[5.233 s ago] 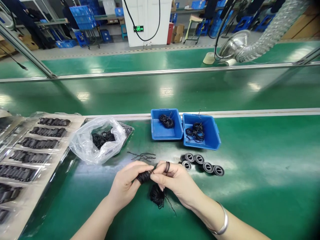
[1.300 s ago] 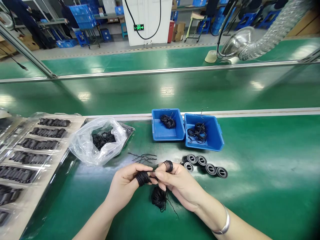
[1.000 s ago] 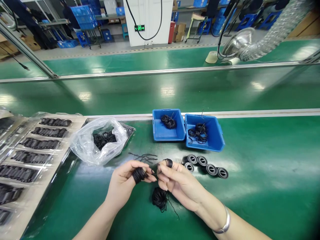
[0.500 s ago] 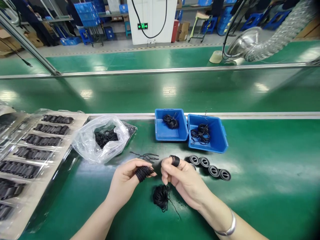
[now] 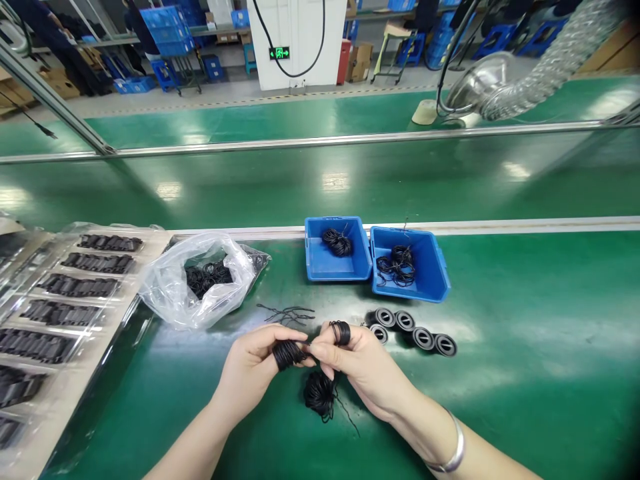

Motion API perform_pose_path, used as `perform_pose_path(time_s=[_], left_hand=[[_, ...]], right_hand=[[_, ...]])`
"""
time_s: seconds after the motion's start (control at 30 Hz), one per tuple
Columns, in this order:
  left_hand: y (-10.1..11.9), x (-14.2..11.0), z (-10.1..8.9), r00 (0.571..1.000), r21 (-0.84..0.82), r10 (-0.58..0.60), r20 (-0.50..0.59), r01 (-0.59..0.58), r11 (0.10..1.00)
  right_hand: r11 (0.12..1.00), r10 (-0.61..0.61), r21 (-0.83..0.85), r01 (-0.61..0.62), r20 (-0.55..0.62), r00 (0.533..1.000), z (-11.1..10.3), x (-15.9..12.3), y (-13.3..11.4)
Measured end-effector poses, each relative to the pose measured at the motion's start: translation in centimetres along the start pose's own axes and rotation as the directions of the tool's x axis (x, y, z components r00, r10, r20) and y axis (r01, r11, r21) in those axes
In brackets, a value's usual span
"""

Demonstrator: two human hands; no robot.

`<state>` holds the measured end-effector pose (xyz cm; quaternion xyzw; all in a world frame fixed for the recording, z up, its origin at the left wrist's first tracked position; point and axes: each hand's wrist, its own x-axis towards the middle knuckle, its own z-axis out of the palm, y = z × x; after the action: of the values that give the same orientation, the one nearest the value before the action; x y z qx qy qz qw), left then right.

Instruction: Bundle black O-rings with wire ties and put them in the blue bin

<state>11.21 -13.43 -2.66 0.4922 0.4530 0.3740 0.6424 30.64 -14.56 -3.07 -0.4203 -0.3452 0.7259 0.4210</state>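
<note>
My left hand (image 5: 247, 370) is closed around a thick bundle of thin black loops (image 5: 287, 355), rubber rings or cord; I cannot tell which. My right hand (image 5: 373, 370) pinches at the bundle's right end, its fingertips meeting those of the left. More thin black loops (image 5: 342, 333) circle the right index finger. Below the hands, a black tied bunch of loops (image 5: 319, 395) lies on the green table, a loose tail trailing right. Several twisted black strands (image 5: 286, 313) lie just beyond the left hand. Round black parts with slotted grey faces (image 5: 424, 339) sit beyond the right hand.
Two blue bins (image 5: 314, 267) (image 5: 434, 283) hold black coils. A clear plastic bag (image 5: 165, 293) full of black loops stands left of them. Trays (image 5: 103, 327) with rows of black parts fill the left side. A metal rail (image 5: 240, 144) crosses behind; a silver duct (image 5: 545, 73) hangs upper right.
My right hand has moved left and now pinches at the left hand's bundle; before, the hands were apart. The whole view has shifted slightly.
</note>
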Motion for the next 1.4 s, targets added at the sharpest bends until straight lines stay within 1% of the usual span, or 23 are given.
perform_pose_path(time_s=[0.1,0.2,0.23,0.3,0.4,0.5,0.63,0.7,0.8,0.87,0.93,1.03,1.13,1.2,1.23,1.3,1.4], left_hand=[[0.1,0.0,0.1,0.999,-0.069,-0.026,-0.019,0.024,0.997],[0.2,0.1,0.0,0.994,-0.129,-0.051,-0.095,0.038,0.991],[0.3,0.2,0.0,0.99,-0.135,-0.057,-0.128,0.039,0.99],[0.4,0.3,0.0,0.983,-0.122,-0.066,-0.171,0.045,0.991],[0.4,0.4,0.0,0.985,-0.083,-0.072,-0.156,0.059,0.995],[0.5,0.3,0.1,0.993,-0.023,-0.033,-0.117,0.03,0.999],[0.4,0.1,0.0,0.995,0.118,0.066,-0.068,-0.058,0.991],[0.2,0.0,-0.1,0.993,0.21,0.109,-0.052,-0.096,0.973],[0.0,-0.1,-0.2,0.986,0.334,0.159,-0.046,-0.134,0.933],[0.0,-0.1,-0.1,0.99,0.309,0.131,-0.044,-0.111,0.945],[0.0,-0.1,0.0,0.998,0.188,0.055,-0.033,-0.048,0.981],[0.0,0.0,0.2,0.999,0.008,-0.033,-0.011,0.033,0.999],[0.0,0.1,0.1,0.998,-0.065,-0.055,-0.03,0.053,0.996],[0.0,0.2,0.1,0.996,-0.077,-0.059,-0.069,0.053,0.996],[0.1,0.2,0.0,0.994,-0.074,-0.058,-0.089,0.052,0.996],[0.3,0.3,0.1,0.992,-0.063,-0.057,-0.113,0.05,0.997],[0.5,0.2,0.3,0.992,-0.027,-0.062,-0.113,0.059,0.998]], right_hand=[[0.979,0.067,0.193,-0.073,0.035,0.997,-0.1,0.1,0.0],[0.905,0.082,0.417,-0.081,0.015,0.997,-0.4,0.3,-0.2],[0.886,0.082,0.459,-0.07,-0.006,0.997,-0.5,0.4,-0.3],[0.877,0.088,0.478,-0.061,-0.034,0.996,-0.7,0.5,-0.5],[0.901,0.089,0.429,-0.063,-0.039,0.995,-0.9,0.6,-0.6],[0.936,0.064,0.348,-0.047,-0.04,0.997,-0.7,0.6,-0.4],[0.997,-0.027,0.072,0.033,-0.086,0.996,-0.2,0.3,0.0],[0.998,-0.05,-0.047,0.047,-0.071,0.996,0.1,0.1,0.1],[0.983,-0.075,-0.169,0.067,-0.043,0.996,0.3,0.0,0.3],[0.977,-0.088,-0.198,0.078,-0.043,0.995,0.3,0.0,0.3],[0.988,-0.056,-0.145,0.05,-0.031,0.998,0.3,0.0,0.3],[0.999,0.024,0.034,-0.024,0.0,1.0,0.1,0.1,0.3],[0.954,0.069,0.291,-0.069,0.012,0.998,-0.3,0.4,0.1],[0.908,0.061,0.416,-0.049,-0.015,0.998,-0.6,0.5,-0.2],[0.895,0.053,0.444,-0.029,-0.041,0.998,-0.8,0.6,-0.4],[0.896,0.052,0.443,-0.011,-0.08,0.995,-1.0,0.6,-0.7],[0.915,0.068,0.403,-0.032,-0.076,0.995,-1.1,0.6,-0.7]])
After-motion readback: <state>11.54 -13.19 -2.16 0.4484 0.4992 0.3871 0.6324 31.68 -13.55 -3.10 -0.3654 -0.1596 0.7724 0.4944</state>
